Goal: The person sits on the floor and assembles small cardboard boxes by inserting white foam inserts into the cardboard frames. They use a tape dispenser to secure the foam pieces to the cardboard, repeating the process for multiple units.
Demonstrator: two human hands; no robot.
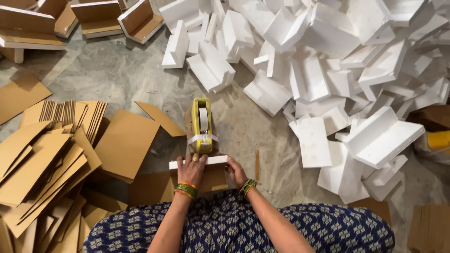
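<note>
Left hand [191, 169] lies flat, fingers spread, on the white foam piece [199, 162] backed with cardboard, at my 6 o'clock. Right hand [236, 171] grips its right end. I note yellow tape dispenser [202, 124] touching it at 12; foam pile [356, 70] at 2.

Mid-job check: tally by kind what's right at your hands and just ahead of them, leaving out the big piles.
Yellow tape dispenser: 1
Cardboard-faced foam piece, with left hand and right hand on it: 1
Thin stick on the floor: 1
Total: 3
The white foam pile and cardboard stack hold too many pieces to count.
</note>
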